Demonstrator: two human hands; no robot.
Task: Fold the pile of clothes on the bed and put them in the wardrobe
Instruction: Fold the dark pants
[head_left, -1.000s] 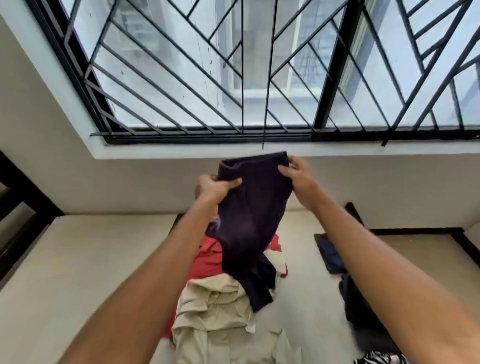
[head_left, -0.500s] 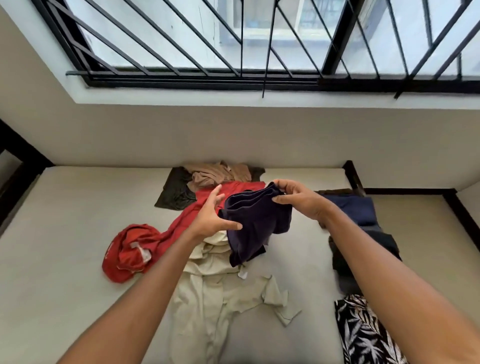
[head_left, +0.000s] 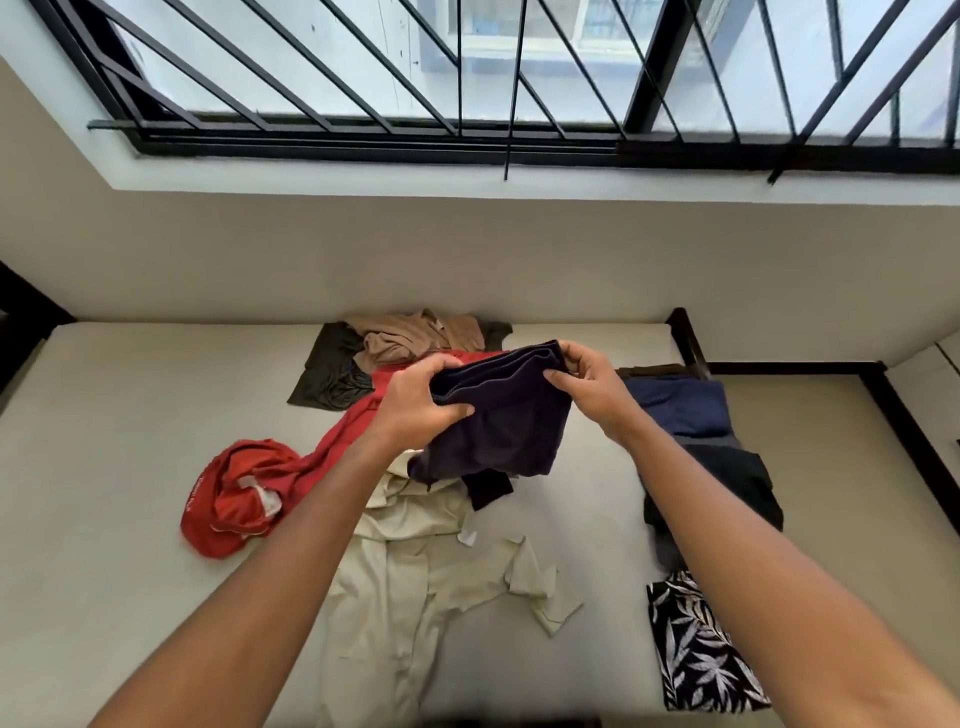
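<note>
I hold a dark navy garment (head_left: 501, 421) bunched above the bed (head_left: 104, 467). My left hand (head_left: 421, 402) grips its left side and my right hand (head_left: 584, 382) pinches its upper right edge. Under it lies a pile: a red garment (head_left: 249, 493) spread to the left, a cream garment (head_left: 415, 571) toward me, a tan garment (head_left: 415, 338) and an olive one (head_left: 332, 374) near the wall. On the right lie a folded blue garment (head_left: 680, 405), a black garment (head_left: 727, 483) and a black-and-white leaf-print piece (head_left: 696, 654).
The bed reaches a beige wall (head_left: 467, 260) under a barred window (head_left: 467, 78). A dark bed frame (head_left: 898, 415) runs along the right side and another dark frame part (head_left: 26, 312) shows at the far left.
The dark garment came down from window height to just above the pile and is bunched more tightly between my hands. The view tilted down, showing more of the bed.
</note>
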